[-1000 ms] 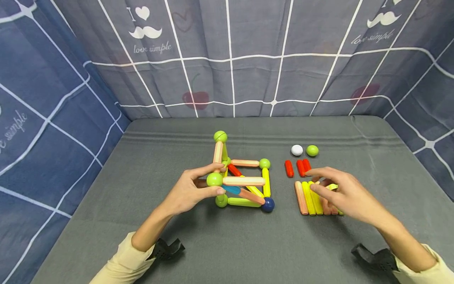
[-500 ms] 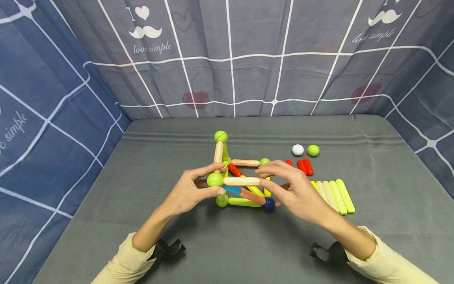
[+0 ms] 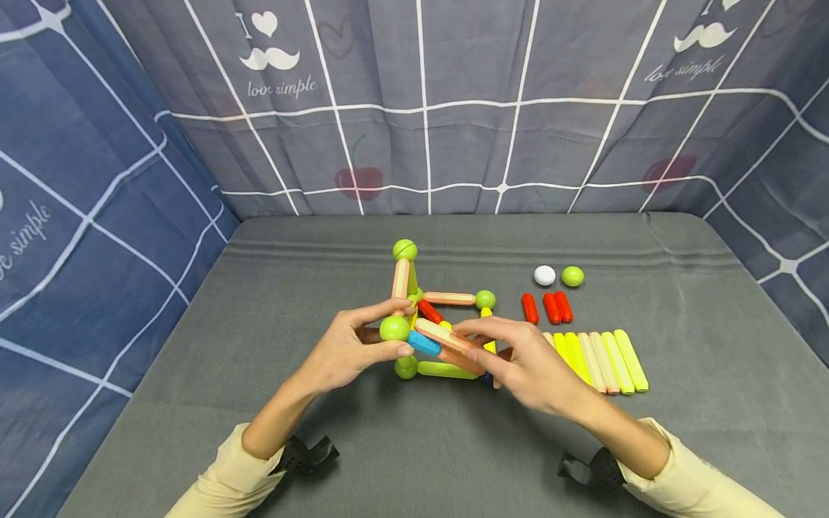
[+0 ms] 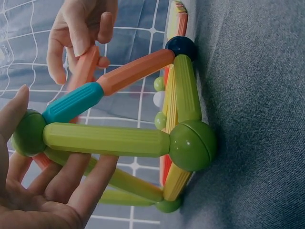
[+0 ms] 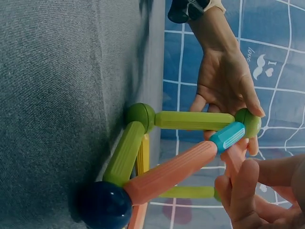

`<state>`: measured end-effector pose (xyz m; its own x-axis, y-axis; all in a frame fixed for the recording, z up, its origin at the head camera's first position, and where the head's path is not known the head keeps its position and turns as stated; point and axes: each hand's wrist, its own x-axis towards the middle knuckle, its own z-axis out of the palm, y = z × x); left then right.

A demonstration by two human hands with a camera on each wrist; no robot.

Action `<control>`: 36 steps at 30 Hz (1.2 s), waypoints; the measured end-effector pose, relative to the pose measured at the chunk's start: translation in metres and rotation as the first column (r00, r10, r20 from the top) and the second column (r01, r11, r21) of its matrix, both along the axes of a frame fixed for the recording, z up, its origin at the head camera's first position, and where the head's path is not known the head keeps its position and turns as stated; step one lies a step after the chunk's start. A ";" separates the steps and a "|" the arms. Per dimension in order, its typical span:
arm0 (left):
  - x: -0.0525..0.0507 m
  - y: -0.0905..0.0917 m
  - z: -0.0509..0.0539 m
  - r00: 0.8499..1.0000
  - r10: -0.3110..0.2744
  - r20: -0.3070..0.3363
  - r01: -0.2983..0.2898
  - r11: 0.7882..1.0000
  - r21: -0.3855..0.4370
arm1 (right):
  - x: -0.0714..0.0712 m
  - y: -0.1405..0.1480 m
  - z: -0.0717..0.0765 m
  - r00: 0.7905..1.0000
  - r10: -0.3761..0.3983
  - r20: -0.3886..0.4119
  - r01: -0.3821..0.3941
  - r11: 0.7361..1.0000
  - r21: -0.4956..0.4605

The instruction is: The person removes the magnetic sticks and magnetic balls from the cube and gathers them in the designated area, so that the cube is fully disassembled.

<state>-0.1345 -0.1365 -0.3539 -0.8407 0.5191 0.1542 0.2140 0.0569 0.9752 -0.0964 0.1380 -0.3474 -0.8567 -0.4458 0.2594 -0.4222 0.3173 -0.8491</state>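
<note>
The left hand (image 3: 350, 349) has its thumb and fingers partly curled round a green corner ball (image 3: 394, 328) at the raised corner of a stick-and-ball frame (image 3: 447, 370) standing on the grey counter (image 3: 401, 446), while the right hand (image 3: 527, 360) pinches a pale orange stick (image 3: 440, 334) between thumb and fingers, its far end near that ball and close to a blue piece (image 3: 424, 343); whether they touch I cannot tell. Right of the frame lie a row of yellow and wood-toned sticks (image 3: 602, 362), three short red pieces (image 3: 552, 308), a white ball (image 3: 545, 275) and a loose green ball (image 3: 573, 276).
</note>
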 end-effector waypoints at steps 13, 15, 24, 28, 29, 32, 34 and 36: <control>0.000 0.000 0.000 1.000 0.009 -0.001 -0.009 1.000 0.002 | 0.001 0.006 -0.004 0.996 0.009 0.088 -0.011 1.000 0.018; 0.000 0.000 0.000 1.000 0.007 -0.001 -0.007 1.000 0.003 | 0.001 0.007 -0.003 0.994 0.030 0.101 -0.035 0.998 0.049; 0.001 0.000 0.000 1.000 0.011 -0.007 -0.011 1.000 0.012 | 0.003 0.009 -0.004 0.995 0.090 0.049 -0.097 0.980 0.172; 0.001 0.000 0.001 1.000 0.019 -0.011 -0.019 1.000 0.004 | 0.004 0.014 -0.005 0.997 0.069 0.036 -0.074 0.979 0.190; 0.001 0.000 0.001 1.000 0.019 -0.012 -0.019 1.000 0.003 | 0.005 0.015 -0.005 0.997 0.061 0.046 -0.069 0.979 0.190; 0.001 0.000 0.001 1.000 0.018 -0.007 -0.018 1.000 0.001 | 0.005 0.022 -0.006 0.995 0.042 0.088 -0.057 0.983 0.176; 0.001 0.001 0.001 1.000 0.013 -0.002 -0.013 1.000 0.004 | 0.006 0.027 -0.007 0.991 0.031 0.127 -0.050 0.988 0.147; 0.000 0.001 0.001 1.000 0.008 0.003 -0.008 1.000 0.006 | 0.006 0.034 -0.009 0.987 0.008 0.158 -0.028 0.992 0.123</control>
